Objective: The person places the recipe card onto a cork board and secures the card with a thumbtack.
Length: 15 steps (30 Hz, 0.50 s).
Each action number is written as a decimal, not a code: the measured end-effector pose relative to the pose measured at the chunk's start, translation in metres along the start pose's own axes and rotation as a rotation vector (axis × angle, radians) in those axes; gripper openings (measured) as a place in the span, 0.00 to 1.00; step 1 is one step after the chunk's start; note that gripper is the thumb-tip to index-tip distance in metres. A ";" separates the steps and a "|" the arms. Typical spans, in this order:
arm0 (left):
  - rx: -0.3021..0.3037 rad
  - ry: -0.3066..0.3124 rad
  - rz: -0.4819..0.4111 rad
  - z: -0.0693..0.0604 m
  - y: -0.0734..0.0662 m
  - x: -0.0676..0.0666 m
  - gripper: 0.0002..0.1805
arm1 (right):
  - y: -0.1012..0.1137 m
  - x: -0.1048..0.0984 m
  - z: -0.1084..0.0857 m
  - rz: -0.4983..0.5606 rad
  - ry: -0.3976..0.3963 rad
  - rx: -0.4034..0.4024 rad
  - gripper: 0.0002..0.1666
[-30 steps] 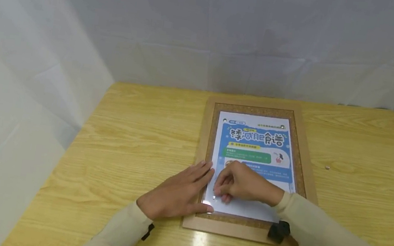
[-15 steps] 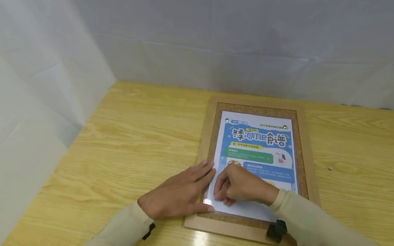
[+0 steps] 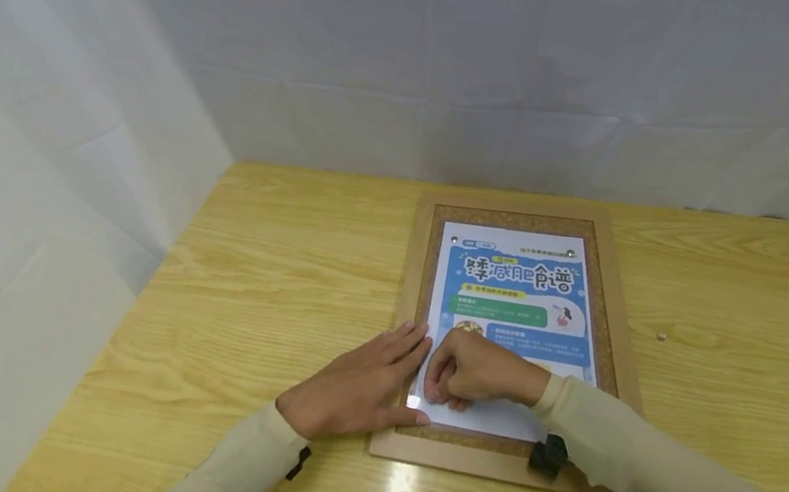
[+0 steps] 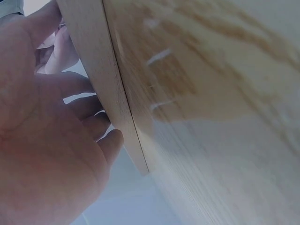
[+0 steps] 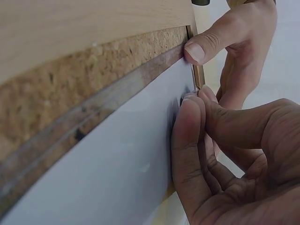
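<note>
My right hand (image 3: 471, 368) pinches a small clear push pin (image 5: 191, 94) between thumb and fingertips. The pin is against the lower left part of a printed sheet (image 3: 491, 419); fingers hide most of it, so I cannot tell how deep it sits. The sheet, apparently under a clear cover, lies on a framed cork board (image 3: 473, 440). My left hand (image 3: 356, 383) rests with fingers spread on the board's left edge, its thumb (image 5: 197, 52) on the sheet's lower left corner. Two pins show at the sheet's top corners, left pin (image 3: 454, 240) and right pin (image 3: 571, 253).
Another small pin-like piece (image 3: 661, 337) lies on the wood-grain table (image 3: 271, 262), right of the board. White sheeting (image 3: 413, 114) hangs behind the table and along its sides. A black wrist device (image 3: 549, 456) sits under my right sleeve, over the board's lower edge.
My right hand has shifted slightly down and left across the sheet, its fingertips now lower. The left hand keeps its place on the board's edge.
</note>
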<state>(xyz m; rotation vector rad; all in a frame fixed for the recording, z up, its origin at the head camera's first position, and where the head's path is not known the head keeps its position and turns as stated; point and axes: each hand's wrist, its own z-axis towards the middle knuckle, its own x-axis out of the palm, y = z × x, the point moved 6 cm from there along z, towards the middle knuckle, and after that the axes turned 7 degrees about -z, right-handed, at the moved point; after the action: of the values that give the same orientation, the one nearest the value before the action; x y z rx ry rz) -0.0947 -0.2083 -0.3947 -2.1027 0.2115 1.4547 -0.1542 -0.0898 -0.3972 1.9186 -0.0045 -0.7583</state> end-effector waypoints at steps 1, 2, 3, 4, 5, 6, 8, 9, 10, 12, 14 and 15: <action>-0.001 -0.001 0.007 0.000 0.000 0.000 0.52 | 0.001 0.000 0.000 0.000 0.003 -0.009 0.12; -0.003 0.000 0.011 0.001 0.001 0.001 0.52 | 0.001 0.000 0.000 -0.002 0.004 -0.015 0.12; -0.006 0.001 0.016 0.001 0.001 0.001 0.52 | 0.002 0.000 0.000 -0.009 0.003 -0.019 0.13; -0.007 0.001 0.020 0.001 0.001 0.001 0.52 | 0.002 0.000 0.000 -0.018 0.005 -0.017 0.13; -0.008 0.003 0.024 0.001 0.001 0.002 0.52 | 0.002 0.000 0.001 -0.029 0.006 -0.013 0.13; -0.009 0.004 0.027 0.002 0.001 0.002 0.52 | 0.003 0.000 0.001 -0.040 0.007 -0.005 0.13; -0.010 0.004 0.031 0.002 0.001 0.002 0.52 | 0.003 0.001 0.002 -0.066 0.006 0.027 0.14; -0.010 0.004 0.031 0.001 0.001 0.002 0.52 | 0.003 0.000 0.002 -0.076 0.006 0.044 0.14; -0.009 0.002 0.032 0.001 0.001 0.001 0.52 | 0.003 0.000 0.002 -0.082 0.008 0.060 0.13; -0.008 0.001 0.031 0.001 0.000 0.001 0.52 | 0.004 0.000 0.002 -0.090 0.009 0.089 0.12; -0.008 0.000 0.029 0.001 0.000 0.000 0.52 | 0.004 -0.001 0.003 -0.090 0.010 0.112 0.11; -0.007 0.000 0.030 0.001 0.000 0.000 0.52 | 0.004 -0.001 0.003 -0.090 0.009 0.125 0.11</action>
<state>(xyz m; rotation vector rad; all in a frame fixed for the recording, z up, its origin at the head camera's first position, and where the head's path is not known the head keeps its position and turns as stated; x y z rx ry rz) -0.0955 -0.2076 -0.3950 -2.1135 0.2393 1.4743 -0.1550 -0.0935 -0.3941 2.0517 0.0411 -0.8257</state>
